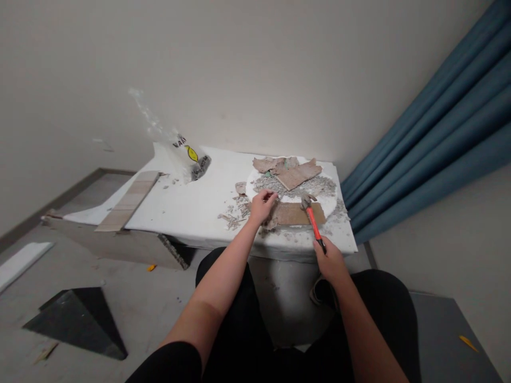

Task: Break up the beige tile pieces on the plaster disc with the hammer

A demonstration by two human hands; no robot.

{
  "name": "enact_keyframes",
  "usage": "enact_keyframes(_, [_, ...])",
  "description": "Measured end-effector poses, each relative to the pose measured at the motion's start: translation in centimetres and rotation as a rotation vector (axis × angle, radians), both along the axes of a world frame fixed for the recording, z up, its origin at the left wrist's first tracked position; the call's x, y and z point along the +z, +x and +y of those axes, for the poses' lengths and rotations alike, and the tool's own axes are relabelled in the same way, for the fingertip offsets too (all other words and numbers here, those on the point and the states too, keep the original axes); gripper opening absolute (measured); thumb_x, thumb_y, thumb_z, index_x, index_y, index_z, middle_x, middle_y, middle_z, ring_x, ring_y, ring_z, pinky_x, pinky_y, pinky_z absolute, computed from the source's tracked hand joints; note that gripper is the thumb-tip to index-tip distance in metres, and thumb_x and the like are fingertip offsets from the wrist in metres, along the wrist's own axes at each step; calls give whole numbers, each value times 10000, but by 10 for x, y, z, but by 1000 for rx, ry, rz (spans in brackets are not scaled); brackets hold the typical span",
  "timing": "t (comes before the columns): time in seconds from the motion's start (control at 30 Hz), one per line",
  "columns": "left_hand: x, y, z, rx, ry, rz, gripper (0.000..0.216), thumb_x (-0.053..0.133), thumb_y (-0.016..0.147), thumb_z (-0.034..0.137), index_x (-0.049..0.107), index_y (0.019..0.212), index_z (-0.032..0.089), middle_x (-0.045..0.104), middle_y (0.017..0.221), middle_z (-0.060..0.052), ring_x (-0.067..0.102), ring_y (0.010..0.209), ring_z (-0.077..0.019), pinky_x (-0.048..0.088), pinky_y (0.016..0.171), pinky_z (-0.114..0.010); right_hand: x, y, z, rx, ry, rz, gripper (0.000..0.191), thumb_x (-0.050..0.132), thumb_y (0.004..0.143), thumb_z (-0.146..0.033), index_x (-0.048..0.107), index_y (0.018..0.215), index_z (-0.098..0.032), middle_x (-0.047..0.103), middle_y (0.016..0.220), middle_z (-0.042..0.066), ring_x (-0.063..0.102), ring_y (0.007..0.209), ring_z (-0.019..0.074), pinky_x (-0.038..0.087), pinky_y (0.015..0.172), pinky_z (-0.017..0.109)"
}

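Observation:
My right hand is closed round the black grip of a hammer with a red handle. Its metal head is over the right part of a flat brown board; whether the two touch I cannot tell. By the left end of that board, my left hand has its fingers drawn together in a pinch, and anything between them is too small to make out. Behind both hands, torn brown board pieces lie on a heap of grey crumbled bits, on a round white sheet.
A white-covered low table stands against the wall. On it are a clear plastic bag with a lemon print and a wood-patterned plank. A blue curtain hangs at right. A black folded piece lies on the floor.

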State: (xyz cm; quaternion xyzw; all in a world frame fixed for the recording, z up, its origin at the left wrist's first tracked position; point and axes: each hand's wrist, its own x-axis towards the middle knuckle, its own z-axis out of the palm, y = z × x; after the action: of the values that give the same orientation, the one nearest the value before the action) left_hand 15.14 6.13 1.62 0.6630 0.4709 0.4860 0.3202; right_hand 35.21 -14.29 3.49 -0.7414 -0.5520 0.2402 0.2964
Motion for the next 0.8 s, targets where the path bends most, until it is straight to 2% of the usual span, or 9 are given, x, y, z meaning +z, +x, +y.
enact_keyframes(0.17, [-4,11,4,-43,5,87,194,606,898,343,733,937,202,765,939,-42,674,850,-193,525,843,-339,1,1,3,1,-19,19,311,402,941,-445,614,954,-217,657,817,56,610,806,251,423,694,315])
enact_keyframes(0.43, [-7,31,4,-171,129,407,201,600,911,334,771,957,240,777,983,-76,698,929,-260,516,909,-404,-2,3,3,10,-16,36,279,408,944,-430,605,941,-233,652,816,45,617,834,249,433,726,319])
enact_keyframes(0.8, [-13,39,8,-157,144,456,213,588,920,332,770,975,236,775,1006,-78,697,961,-263,510,925,-399,-1,3,4,16,-28,56,268,411,936,-434,589,940,-233,649,820,44,609,831,246,426,728,317])
